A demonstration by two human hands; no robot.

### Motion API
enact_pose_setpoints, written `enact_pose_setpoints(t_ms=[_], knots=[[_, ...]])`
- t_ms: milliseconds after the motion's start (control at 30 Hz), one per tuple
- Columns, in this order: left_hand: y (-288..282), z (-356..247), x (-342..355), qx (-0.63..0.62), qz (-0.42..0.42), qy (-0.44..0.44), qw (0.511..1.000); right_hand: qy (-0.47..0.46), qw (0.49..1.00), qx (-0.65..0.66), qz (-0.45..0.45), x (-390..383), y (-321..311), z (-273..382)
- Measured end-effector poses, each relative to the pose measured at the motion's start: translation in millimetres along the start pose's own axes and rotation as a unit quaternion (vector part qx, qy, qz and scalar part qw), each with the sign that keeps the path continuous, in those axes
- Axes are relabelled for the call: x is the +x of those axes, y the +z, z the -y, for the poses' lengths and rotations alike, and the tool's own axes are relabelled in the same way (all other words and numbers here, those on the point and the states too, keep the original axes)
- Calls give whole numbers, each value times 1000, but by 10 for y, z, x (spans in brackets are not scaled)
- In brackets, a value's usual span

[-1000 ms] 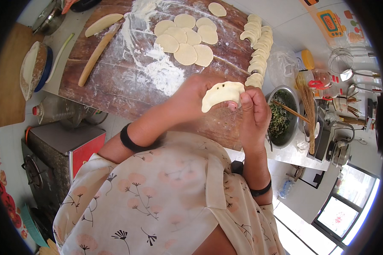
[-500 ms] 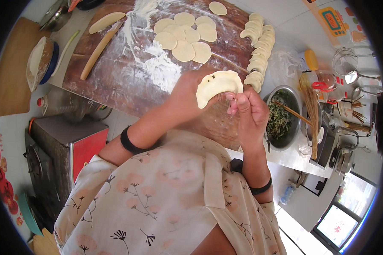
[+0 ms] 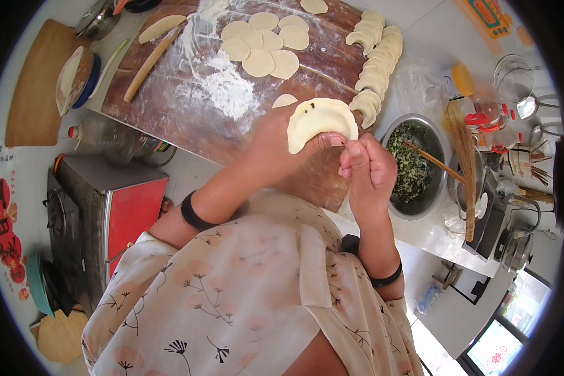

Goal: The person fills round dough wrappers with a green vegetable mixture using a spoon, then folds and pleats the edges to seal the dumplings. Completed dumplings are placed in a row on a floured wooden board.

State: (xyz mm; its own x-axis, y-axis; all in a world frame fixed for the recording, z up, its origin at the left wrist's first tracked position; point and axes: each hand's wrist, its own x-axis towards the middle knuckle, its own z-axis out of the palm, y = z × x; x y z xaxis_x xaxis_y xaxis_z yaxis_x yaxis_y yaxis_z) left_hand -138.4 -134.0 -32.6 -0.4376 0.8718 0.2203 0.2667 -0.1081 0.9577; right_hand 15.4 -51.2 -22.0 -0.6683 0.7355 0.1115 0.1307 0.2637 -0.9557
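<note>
A pale crescent dumpling (image 3: 319,118) with small dark flecks is held up over the near edge of the floury wooden board (image 3: 131,119). My left hand (image 3: 276,143) is closed around it from behind and below, its thumb along the inner curve. My right hand (image 3: 370,169) has its thumb and fingers pinched at the dumpling's right tip. Behind my hands lie round dough wrappers (image 3: 263,44) and a patch of flour (image 3: 229,91). Rows of folded dumplings (image 3: 376,62) run down the board's right side. A steel bowl of chopped green filling (image 3: 410,175), with chopsticks across it, stands beside my right hand.
A wooden rolling pin (image 3: 149,67) and a dough strip (image 3: 161,28) lie on the board's left. A straw whisk (image 3: 460,144), bottles (image 3: 492,113) and strainers (image 3: 512,78) crowd the right side. A stove (image 3: 62,219) stands at the lower left.
The dumpling has tilted to show more of its face and has shifted slightly up and left. The board appears higher in the view, with another wrapper now showing just behind my hands.
</note>
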Motion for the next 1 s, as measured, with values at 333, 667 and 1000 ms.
enact_pose_setpoints(t_ms=[333,667,1000], knots=[[349,-42,-128,-19,-16,10,1000,10,995,94,-3,-203,-232,-178],[249,-104,135,-73,25,7,997,3,999,41,24,-84,-343,-18],[-57,-5,238,-50,59,4,997,12,997,82,4,91,-125,43]])
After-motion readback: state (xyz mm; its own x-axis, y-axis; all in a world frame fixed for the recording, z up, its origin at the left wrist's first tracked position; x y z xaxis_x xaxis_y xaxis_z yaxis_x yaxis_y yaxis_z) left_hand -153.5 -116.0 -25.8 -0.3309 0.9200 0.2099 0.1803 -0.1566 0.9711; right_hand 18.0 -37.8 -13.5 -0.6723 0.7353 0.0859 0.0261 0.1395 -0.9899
